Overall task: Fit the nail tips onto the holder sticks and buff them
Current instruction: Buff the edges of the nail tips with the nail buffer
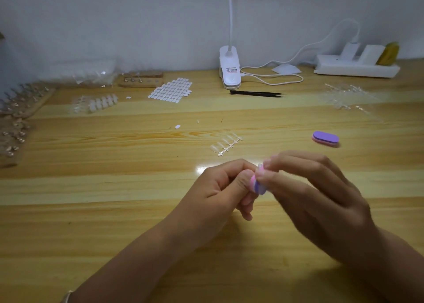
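My two hands meet above the middle of the wooden table (114,211). My left hand (220,188) has curled fingers and grips a small pink and purple buffer block (258,185). My right hand (309,188) pinches a small clear nail tip (260,167) against the top of that block; the tip is blurred and mostly hidden by fingertips. A strip of clear nail tips (227,143) lies just beyond my hands. A second purple and pink buffer block (325,138) lies to the right. Holder sticks (23,101) stand in wooden racks at the far left.
At the back lie a sheet of white adhesive tabs (171,90), a wooden block with metal studs (141,80), more nail tip strips (103,103), black tweezers (257,93), a white clip lamp (229,71), its cable, and a power strip (356,66). Clear plastic sticks (348,96) lie at the right.
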### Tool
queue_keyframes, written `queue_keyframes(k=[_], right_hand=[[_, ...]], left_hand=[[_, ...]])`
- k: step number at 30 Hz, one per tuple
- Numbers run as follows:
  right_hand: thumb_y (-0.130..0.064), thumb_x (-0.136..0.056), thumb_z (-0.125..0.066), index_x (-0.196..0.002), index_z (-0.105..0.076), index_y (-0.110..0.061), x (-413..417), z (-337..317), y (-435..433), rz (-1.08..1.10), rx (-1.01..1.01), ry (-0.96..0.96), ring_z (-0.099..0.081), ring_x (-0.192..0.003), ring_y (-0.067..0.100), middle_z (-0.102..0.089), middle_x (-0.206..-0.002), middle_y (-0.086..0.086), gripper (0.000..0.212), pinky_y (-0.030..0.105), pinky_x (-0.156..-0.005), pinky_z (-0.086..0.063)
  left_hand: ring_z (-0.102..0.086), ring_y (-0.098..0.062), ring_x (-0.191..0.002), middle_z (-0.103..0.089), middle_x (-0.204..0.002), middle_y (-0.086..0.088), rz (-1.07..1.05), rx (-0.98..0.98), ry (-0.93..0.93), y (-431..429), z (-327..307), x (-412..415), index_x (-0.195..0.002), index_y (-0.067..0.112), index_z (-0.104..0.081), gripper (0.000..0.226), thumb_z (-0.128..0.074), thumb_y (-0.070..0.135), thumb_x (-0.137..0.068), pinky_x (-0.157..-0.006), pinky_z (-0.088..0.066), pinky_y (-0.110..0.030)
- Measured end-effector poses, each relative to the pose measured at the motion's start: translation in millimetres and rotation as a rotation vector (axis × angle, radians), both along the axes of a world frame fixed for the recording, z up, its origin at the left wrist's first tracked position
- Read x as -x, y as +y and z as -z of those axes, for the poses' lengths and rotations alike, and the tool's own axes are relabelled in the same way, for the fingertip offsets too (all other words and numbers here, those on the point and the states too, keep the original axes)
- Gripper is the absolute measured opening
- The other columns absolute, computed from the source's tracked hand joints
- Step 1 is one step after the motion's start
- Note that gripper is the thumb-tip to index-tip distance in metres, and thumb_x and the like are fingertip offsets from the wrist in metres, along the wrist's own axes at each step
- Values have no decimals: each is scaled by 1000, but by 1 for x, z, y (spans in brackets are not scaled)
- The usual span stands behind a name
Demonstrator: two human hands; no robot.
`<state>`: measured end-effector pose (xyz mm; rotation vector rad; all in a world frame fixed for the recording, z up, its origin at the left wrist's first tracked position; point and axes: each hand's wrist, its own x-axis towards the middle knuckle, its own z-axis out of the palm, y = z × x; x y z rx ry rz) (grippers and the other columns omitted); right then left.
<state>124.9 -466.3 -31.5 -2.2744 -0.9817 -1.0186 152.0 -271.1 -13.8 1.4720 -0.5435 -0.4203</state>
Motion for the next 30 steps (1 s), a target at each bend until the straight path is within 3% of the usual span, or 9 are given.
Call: queue_keyframes(k=[3,6,10,15,20,23,30], right_hand=[[1,-92,-67,-120,-64,-10,-10,-5,-12,107,-28,46,-62,-105,23,-66,-110,14,30,30,-96,-49],[-3,-94,-64,-120,-61,-6,-9,-7,-9,93,-123,73,-63,-106,19,-65,-112,10,26,30,-95,-50],[8,-89,-65,-125,-61,2,-2,-3,0,32,-11,85,-62,-108,25,-66,-115,17,37,28,-98,-46],[7,-89,-64,-128,-58,-2,-11,-4,-6,106,-7,97,-60,-107,23,-61,-117,7,40,25,-97,-46],[8,-89,-65,-128,-60,0,-8,0,-2,55,19,109,-61,-108,24,-65,-115,15,40,26,-98,-45],[5,-90,-64,-127,-61,-2,-11,-3,-5,105,-40,131,-63,-105,23,-63,-115,7,37,26,-94,-48],[5,-93,-61,-127,-61,0,-7,-1,-3,64,-14,145,-61,-108,22,-65,-115,15,35,26,-95,-47]], left_hand=[[-50,-11,-62,-50,-64,9,-43,15,-12,2,0,-3,-84,12,-62,21,-46,19,-97,-60,-52,-29],[-53,-9,-66,-57,-69,13,-86,-19,-66,2,3,-6,-87,11,-65,20,-48,19,-96,-60,-53,-26],[-58,-8,-71,-63,-80,13,-156,-151,-257,4,5,-5,-96,13,-70,20,-51,21,-97,-59,-52,-24],[-62,-14,-80,-66,-84,11,-263,-290,-399,4,4,-2,-91,21,-68,17,-52,25,-97,-62,-53,-41],[-61,-12,-84,-65,-86,13,-270,-327,-486,3,1,-2,-96,19,-69,17,-52,20,-96,-62,-50,-25],[-61,-10,-85,-65,-85,11,-301,-363,-513,2,2,-1,-90,17,-68,15,-53,20,-95,-65,-45,-16],[-59,-12,-85,-65,-87,11,-305,-391,-576,1,0,-1,-94,16,-69,16,-53,18,-95,-69,-46,-26]])
